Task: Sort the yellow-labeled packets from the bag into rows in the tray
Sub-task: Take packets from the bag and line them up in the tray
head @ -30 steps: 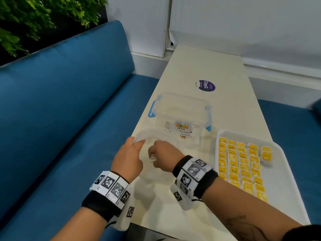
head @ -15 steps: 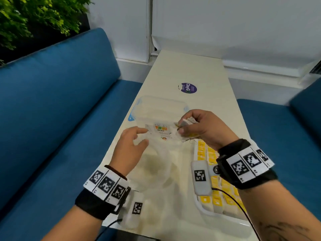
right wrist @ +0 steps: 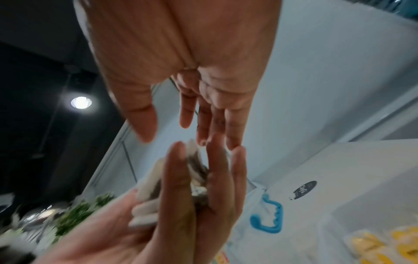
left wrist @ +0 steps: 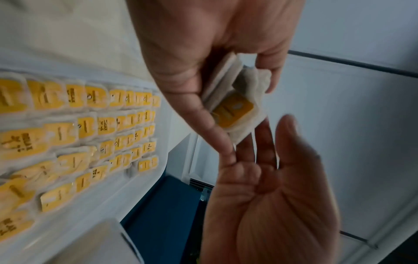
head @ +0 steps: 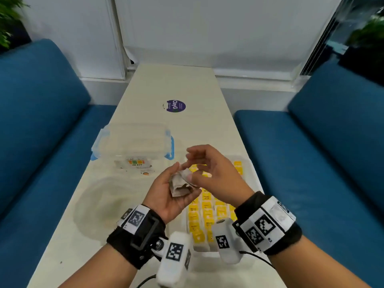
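My left hand (head: 175, 180), palm up above the near part of the tray, grips a small stack of packets (head: 179, 187). In the left wrist view its thumb and fingers clamp the stack, and one packet's yellow label (left wrist: 233, 109) shows. My right hand (head: 195, 165) hovers just right of the stack with its fingers relaxed and apart, only the fingertips (right wrist: 234, 145) near the packets (right wrist: 147, 187); it holds nothing. The white tray (head: 251, 170) holds several rows of yellow-labeled packets (left wrist: 90, 125). The clear plastic bag (head: 99, 201) lies slack on the table to the left.
A clear lidded box with blue latches (head: 133, 142) stands behind the bag, left of the tray. A purple round sticker (head: 174, 106) marks the table farther back. Blue benches (head: 41, 132) run along both sides of the narrow white table.
My right hand came out of the bag with packets and carried them right, over the tray. My left hand let go of the bag and now grips those packets; the right hand has released them.
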The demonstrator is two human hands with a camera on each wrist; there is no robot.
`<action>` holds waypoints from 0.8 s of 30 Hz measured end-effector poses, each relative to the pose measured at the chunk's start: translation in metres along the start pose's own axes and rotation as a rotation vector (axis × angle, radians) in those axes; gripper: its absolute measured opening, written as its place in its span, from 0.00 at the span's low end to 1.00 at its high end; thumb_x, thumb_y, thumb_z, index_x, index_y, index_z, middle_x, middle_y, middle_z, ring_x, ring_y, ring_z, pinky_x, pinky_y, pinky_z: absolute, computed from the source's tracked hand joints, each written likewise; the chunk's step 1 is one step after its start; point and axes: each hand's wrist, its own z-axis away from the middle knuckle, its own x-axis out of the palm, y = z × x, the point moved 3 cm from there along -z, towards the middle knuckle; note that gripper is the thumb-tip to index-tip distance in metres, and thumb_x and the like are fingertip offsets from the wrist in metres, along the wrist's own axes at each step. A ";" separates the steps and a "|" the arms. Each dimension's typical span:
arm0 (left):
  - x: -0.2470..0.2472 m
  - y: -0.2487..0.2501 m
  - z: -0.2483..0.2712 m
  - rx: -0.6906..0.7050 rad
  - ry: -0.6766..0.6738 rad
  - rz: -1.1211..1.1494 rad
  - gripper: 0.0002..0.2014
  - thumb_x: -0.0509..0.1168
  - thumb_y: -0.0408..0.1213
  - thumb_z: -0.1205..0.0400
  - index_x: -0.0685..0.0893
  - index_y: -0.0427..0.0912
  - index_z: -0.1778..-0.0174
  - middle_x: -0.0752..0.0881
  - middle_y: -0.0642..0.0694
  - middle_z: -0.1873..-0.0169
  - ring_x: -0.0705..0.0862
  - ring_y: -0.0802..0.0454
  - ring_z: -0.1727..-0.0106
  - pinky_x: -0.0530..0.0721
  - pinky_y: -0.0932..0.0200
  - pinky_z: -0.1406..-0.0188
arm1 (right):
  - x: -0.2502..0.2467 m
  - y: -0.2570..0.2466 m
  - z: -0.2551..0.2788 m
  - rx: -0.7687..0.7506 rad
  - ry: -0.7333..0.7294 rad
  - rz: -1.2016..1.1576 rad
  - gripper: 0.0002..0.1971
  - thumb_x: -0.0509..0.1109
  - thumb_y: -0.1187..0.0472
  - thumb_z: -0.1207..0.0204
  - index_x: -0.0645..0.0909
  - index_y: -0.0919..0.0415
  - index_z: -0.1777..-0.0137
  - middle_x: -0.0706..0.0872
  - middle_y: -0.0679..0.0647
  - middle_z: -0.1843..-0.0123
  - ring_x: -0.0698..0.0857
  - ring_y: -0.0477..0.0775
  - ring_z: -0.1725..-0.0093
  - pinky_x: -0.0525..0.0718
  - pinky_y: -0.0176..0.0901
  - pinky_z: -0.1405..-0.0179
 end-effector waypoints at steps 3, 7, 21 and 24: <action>0.011 -0.011 -0.009 -0.022 -0.064 -0.072 0.17 0.62 0.35 0.28 0.83 0.41 0.44 0.89 0.39 0.61 0.90 0.43 0.64 0.90 0.55 0.71 | -0.026 0.011 0.003 0.063 0.175 0.018 0.15 0.72 0.72 0.29 0.80 0.49 0.54 0.84 0.47 0.58 0.82 0.39 0.63 0.80 0.28 0.67; 0.018 -0.022 -0.021 0.014 -0.085 -0.245 0.17 0.59 0.24 0.24 0.81 0.41 0.41 0.89 0.41 0.61 0.89 0.49 0.64 0.89 0.57 0.68 | -0.039 0.022 0.011 0.119 0.118 0.114 0.12 0.81 0.58 0.36 0.85 0.53 0.53 0.82 0.47 0.64 0.75 0.42 0.68 0.77 0.32 0.65; 0.022 -0.032 -0.039 0.113 0.076 -0.328 0.05 0.64 0.30 0.20 0.83 0.42 0.52 0.89 0.45 0.64 0.88 0.55 0.68 0.86 0.63 0.73 | -0.055 0.054 0.007 0.262 0.172 -0.335 0.13 0.69 0.76 0.26 0.79 0.57 0.50 0.77 0.52 0.64 0.82 0.47 0.71 0.83 0.42 0.74; 0.020 -0.029 -0.040 0.202 0.127 -0.431 0.06 0.65 0.30 0.21 0.82 0.46 0.55 0.87 0.47 0.65 0.85 0.56 0.69 0.81 0.66 0.75 | -0.050 0.060 0.009 0.276 0.148 -0.183 0.12 0.72 0.73 0.28 0.78 0.55 0.54 0.78 0.51 0.65 0.81 0.46 0.68 0.83 0.42 0.73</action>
